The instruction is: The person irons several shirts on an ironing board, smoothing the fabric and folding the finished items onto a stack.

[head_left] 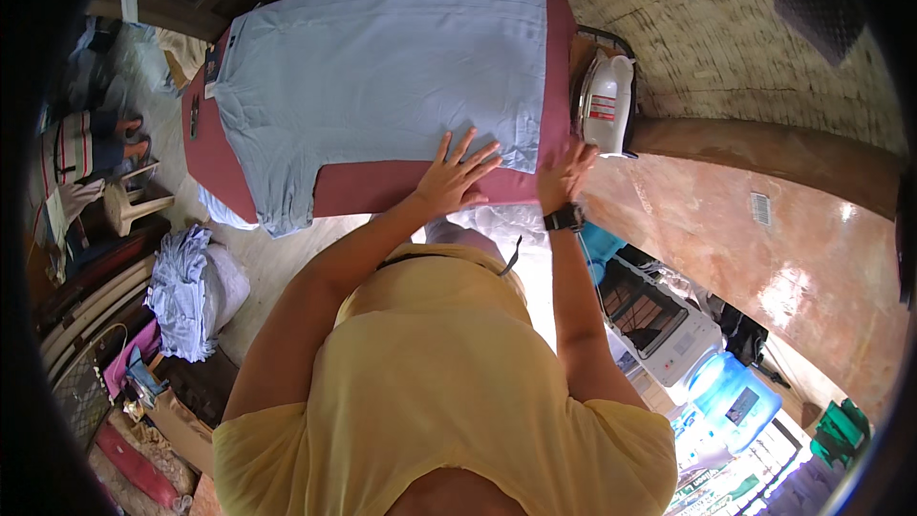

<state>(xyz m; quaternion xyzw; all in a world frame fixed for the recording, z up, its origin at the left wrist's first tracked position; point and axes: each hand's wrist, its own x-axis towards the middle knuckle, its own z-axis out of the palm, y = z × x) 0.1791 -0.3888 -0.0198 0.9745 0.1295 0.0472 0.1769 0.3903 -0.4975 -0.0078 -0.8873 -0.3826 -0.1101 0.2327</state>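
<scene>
The person's own yellow-shirted shoulders and chest fill the lower middle of the frame and hide whatever lies directly beneath them; the near edge of the worktop (382,186) shows only above that. The worktop is a padded board with a dull red cloth cover, rounded at its ends by the lens bend. A pale blue T-shirt (382,67) lies flat on it across the upper middle of the frame, soft and lightly creased, with one short sleeve hanging off the lower left edge.

The left hand (454,177) lies flat with fingers spread wide, holding nothing, its fingertips on the shirt's lower hem and its palm on the red cover. The right hand (565,172), a dark watch on its wrist, rests at the shirt's lower right corner; its fingers curl downward, and whether that grip pinches the cloth cannot be made out.

Just right of the board, a white iron (607,100) with a red label stands in a dark wire rest, partly cut off by the board's end. At the left edge, a heap of folded bluish cloth (186,291) is blurred and dim.
</scene>
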